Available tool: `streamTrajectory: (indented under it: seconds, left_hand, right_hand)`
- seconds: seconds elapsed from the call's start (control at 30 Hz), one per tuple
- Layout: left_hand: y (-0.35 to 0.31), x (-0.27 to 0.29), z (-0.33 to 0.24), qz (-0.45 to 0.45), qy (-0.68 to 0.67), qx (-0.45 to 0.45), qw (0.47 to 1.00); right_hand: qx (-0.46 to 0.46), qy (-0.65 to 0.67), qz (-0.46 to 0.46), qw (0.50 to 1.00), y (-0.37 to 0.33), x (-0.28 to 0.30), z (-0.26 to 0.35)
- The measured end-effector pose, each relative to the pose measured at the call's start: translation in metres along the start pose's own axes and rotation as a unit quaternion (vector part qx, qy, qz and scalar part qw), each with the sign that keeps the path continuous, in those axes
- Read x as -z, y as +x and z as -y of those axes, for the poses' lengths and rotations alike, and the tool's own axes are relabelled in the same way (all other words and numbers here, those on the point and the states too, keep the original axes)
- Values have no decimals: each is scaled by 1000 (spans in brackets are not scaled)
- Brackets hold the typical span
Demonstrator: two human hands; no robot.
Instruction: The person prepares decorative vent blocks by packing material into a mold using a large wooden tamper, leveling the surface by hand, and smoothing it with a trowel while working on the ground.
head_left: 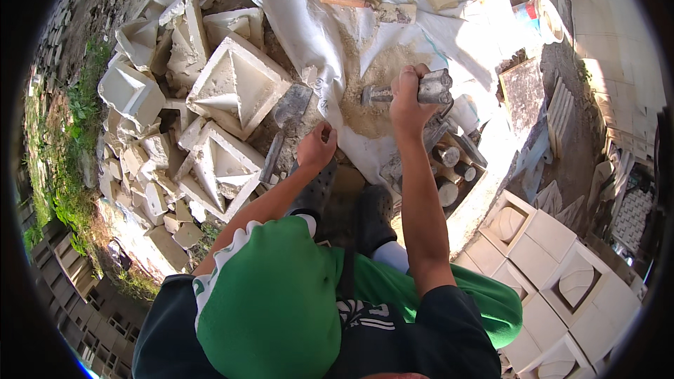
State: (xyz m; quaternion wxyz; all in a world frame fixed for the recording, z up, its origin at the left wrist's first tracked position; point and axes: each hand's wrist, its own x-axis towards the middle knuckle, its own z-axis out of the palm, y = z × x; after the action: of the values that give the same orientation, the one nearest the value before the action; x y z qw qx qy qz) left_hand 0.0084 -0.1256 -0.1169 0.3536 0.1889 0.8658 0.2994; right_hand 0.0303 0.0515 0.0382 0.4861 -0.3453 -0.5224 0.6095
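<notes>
My right hand [408,95] is wrapped round a grey, dust-covered tool [435,87] with a thick lobed end on the right. Its narrower end [377,95] sticks out on the left, over a white sheet [368,146] strewn with sandy powder. Lower and to the left, my left hand [316,146] is curled closed, thumb near the fingertips, and I see nothing in it. Just beyond that hand lies a flat grey blade [293,104]. A dark bar-shaped tool [272,157] rests beside the left wrist.
Pale cast blocks with pyramid-shaped recesses [239,88] are heaped on the left. A wooden-handled tool [344,1] lies on the sheet's far part. Several grey cylinders [447,189] sit by my right forearm. A bucket [549,20] stands far right; stacked pale blocks [551,238] fill the lower right.
</notes>
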Motion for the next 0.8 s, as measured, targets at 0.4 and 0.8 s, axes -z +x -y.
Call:
streamTrajectory:
  seconds: [0.4,0.8]
  left_hand:
    - [6,-1,-6,-24,-8,-10,1000]
    - [4,2,-1,-29,-14,-7,999]
  right_hand:
    - [44,10,11,999,-4,-12,109]
    - [1,14,42,999,-7,-9,79]
